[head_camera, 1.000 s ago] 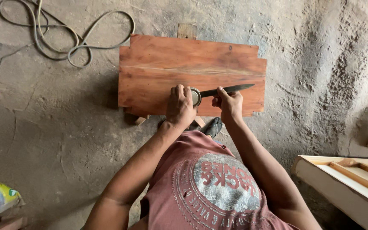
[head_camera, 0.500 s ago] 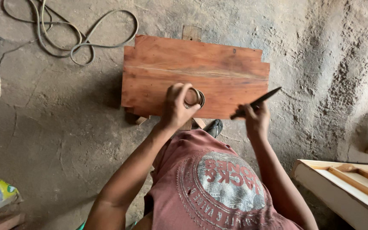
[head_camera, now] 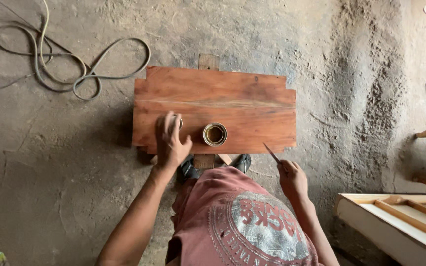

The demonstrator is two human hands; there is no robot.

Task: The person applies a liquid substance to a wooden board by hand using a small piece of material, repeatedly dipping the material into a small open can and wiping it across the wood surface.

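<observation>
Tin can (head_camera: 215, 134), small, round and open, stands on a reddish wooden board (head_camera: 242, 96) lying on the dusty floor. Going left to right, we see a grey hose (head_camera: 77, 79) coiled at ten o'clock from the board. Our left hand (head_camera: 170, 139) rests on the board at nine o'clock from the can, closed over a round lid (head_camera: 178, 121). Our right hand (head_camera: 292, 178), at four o'clock from the can, grips a thin dark blade (head_camera: 272, 153). A pale wooden frame (head_camera: 400, 221) lies far right.

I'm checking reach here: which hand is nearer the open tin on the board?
Left. The left hand rests on the board just left of the open tin; the right hand is off the board, lower right.
</observation>
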